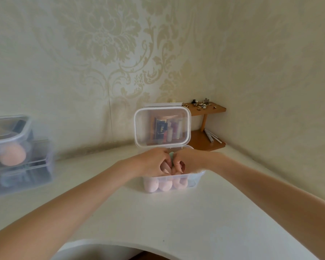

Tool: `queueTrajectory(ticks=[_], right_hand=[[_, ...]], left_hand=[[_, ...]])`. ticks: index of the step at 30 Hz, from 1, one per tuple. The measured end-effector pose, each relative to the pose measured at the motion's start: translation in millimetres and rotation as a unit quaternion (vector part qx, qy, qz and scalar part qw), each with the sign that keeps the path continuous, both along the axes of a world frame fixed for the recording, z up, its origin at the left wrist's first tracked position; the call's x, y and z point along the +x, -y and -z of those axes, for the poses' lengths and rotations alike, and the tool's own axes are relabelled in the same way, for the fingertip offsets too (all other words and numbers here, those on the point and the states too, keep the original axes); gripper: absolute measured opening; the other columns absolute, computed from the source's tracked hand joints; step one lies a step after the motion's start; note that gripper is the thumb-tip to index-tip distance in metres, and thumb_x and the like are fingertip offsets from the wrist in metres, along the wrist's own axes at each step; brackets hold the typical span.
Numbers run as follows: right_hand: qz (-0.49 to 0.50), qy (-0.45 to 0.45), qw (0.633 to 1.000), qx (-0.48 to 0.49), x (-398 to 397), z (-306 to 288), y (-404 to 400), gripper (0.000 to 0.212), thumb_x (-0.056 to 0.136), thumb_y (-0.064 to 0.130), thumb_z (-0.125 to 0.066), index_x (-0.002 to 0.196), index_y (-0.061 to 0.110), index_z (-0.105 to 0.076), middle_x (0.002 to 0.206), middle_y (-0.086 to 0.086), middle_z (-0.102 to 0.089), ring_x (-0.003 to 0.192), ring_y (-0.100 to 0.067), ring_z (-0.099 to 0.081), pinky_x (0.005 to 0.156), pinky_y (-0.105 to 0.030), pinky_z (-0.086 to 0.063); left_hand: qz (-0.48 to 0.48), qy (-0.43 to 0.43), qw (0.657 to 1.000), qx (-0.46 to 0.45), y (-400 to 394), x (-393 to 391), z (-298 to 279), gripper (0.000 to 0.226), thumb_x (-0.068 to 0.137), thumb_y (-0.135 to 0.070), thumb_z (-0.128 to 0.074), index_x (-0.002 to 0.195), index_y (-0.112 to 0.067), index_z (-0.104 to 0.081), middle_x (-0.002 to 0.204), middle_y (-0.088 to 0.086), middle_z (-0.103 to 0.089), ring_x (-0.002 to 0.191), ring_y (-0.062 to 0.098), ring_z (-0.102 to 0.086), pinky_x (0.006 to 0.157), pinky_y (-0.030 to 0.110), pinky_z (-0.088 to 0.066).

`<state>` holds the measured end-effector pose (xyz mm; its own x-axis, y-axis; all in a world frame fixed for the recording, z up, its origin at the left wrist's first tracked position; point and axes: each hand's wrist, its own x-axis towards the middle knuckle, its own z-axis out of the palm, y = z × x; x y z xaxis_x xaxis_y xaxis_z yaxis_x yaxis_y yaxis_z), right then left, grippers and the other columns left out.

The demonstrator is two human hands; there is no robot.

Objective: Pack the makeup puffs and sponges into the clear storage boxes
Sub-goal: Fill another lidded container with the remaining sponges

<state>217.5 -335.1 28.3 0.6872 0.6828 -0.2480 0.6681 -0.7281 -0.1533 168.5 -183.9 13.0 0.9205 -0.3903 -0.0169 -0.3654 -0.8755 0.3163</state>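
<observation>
A clear storage box [193, 182] stands on the white table, with its lid [162, 126] tilted up at the back. Three pale pink sponges [165, 185] show through its front wall. Both hands are over the open box. My left hand [154, 163] and my right hand [186, 160] meet in the middle, fingers curled down onto pink sponges inside, with a pale green sponge [171, 155] just visible between them. What each hand grips is partly hidden by the fingers.
At the far left stand stacked clear boxes [17, 156] holding an orange sponge [12, 154] and a green one. A wooden corner shelf [204, 124] with small trinkets and pens sits behind the open box. The table edge curves in front.
</observation>
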Motion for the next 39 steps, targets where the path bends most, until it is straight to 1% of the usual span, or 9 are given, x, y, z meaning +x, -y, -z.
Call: queueTrajectory(ticks=[4, 9, 14, 22, 25, 27, 31, 34, 39], right_hand=[[-0.029, 0.051, 0.998, 0.024, -1.7, 7.6, 3.0, 0.015, 0.081, 0.009, -0.055, 0.068, 0.001, -0.057, 0.081, -0.018, -0.058, 0.073, -0.018, -0.04, 0.066, -0.026, -0.035], [-0.028, 0.082, 0.996, 0.023, 5.4, 11.1, -0.4, 0.023, 0.085, 0.019, -0.054, 0.091, -0.001, -0.065, 0.089, -0.019, -0.066, 0.071, -0.018, -0.045, 0.068, -0.033, -0.049], [0.001, -0.021, 1.0, -0.023, -1.4, -13.4, 2.4, 0.022, 0.084, 0.019, -0.061, 0.063, 0.014, -0.058, 0.07, -0.001, -0.055, 0.069, -0.016, -0.046, 0.06, -0.018, -0.035], [0.121, -0.069, 0.983, 0.119, -2.4, -71.1, 19.0, 0.015, 0.087, 0.014, -0.063, 0.092, 0.002, -0.072, 0.088, -0.008, -0.073, 0.069, -0.007, -0.067, 0.082, -0.02, -0.055], [0.15, 0.076, 0.92, 0.354, 2.8, -85.6, 21.8, 0.015, 0.089, 0.012, -0.06, 0.091, 0.002, -0.072, 0.072, -0.004, -0.068, 0.051, 0.006, -0.06, 0.064, -0.013, -0.052], [0.161, 0.206, 0.871, 0.416, 9.7, -88.0, 19.2, 0.018, 0.088, 0.014, -0.061, 0.102, 0.006, -0.069, 0.094, -0.008, -0.068, 0.077, -0.003, -0.063, 0.075, -0.013, -0.045], [0.133, 0.189, 0.939, 0.255, 24.4, -68.8, 4.3, 0.067, 0.085, 0.02, -0.064, 0.143, 0.014, -0.031, 0.146, -0.012, -0.033, 0.134, -0.032, -0.032, 0.111, -0.041, -0.026], [0.132, 0.181, 0.936, 0.271, 21.9, -65.4, 5.1, 0.053, 0.087, 0.015, -0.062, 0.135, 0.01, -0.04, 0.131, -0.013, -0.047, 0.117, -0.027, -0.049, 0.09, -0.027, -0.038], [0.084, 0.227, 0.967, 0.075, -19.7, -88.4, 13.2, 0.027, 0.088, 0.018, -0.059, 0.112, 0.006, -0.06, 0.111, -0.009, -0.063, 0.103, -0.023, -0.061, 0.072, -0.022, -0.045]], left_hand=[[0.027, 0.06, 0.998, 0.026, -1.3, 2.8, 0.4, 0.044, 0.083, -0.038, -0.06, 0.12, -0.016, -0.052, 0.127, -0.004, -0.044, 0.116, 0.015, -0.039, 0.103, 0.028, -0.036], [0.015, -0.019, 0.999, 0.027, 2.6, 8.5, -2.2, 0.028, 0.083, -0.033, -0.045, 0.096, -0.015, -0.062, 0.106, -0.003, -0.063, 0.098, 0.02, -0.057, 0.093, 0.032, -0.048], [0.023, -0.007, 0.997, 0.069, -1.0, 10.8, -2.3, 0.028, 0.078, -0.038, -0.05, 0.087, -0.015, -0.065, 0.103, -0.003, -0.06, 0.098, 0.018, -0.056, 0.094, 0.038, -0.048], [0.002, -0.038, 0.999, -0.011, -6.6, 2.2, -32.5, 0.044, 0.075, -0.043, -0.068, 0.11, -0.017, -0.064, 0.104, -0.006, -0.055, 0.092, 0.005, -0.055, 0.083, 0.019, -0.046], [-0.043, 0.171, 0.973, -0.15, -21.2, -3.2, -49.0, 0.017, 0.084, -0.017, -0.065, 0.098, -0.01, -0.07, 0.1, 0.001, -0.064, 0.081, 0.005, -0.056, 0.074, 0.018, -0.042], [-0.085, 0.335, 0.925, -0.154, -31.1, -4.8, -58.0, 0.018, 0.085, -0.007, -0.059, 0.101, -0.005, -0.067, 0.103, 0.009, -0.062, 0.093, 0.016, -0.054, 0.08, 0.022, -0.04], [-0.197, 0.343, 0.916, -0.068, -34.7, 4.8, -65.1, 0.052, 0.088, -0.011, -0.052, 0.138, -0.009, -0.038, 0.142, 0.014, -0.033, 0.134, 0.032, -0.028, 0.109, 0.036, -0.027], [-0.188, 0.245, 0.946, -0.098, -32.3, 5.7, -67.5, 0.056, 0.094, -0.017, -0.046, 0.145, -0.01, -0.025, 0.147, 0.011, -0.035, 0.135, 0.028, -0.034, 0.109, 0.033, -0.028], [-0.079, 0.253, 0.962, -0.065, -29.8, -30.1, -66.2, 0.028, 0.094, -0.016, -0.046, 0.12, -0.012, -0.057, 0.114, 0.003, -0.064, 0.104, 0.021, -0.061, 0.086, 0.029, -0.045]])
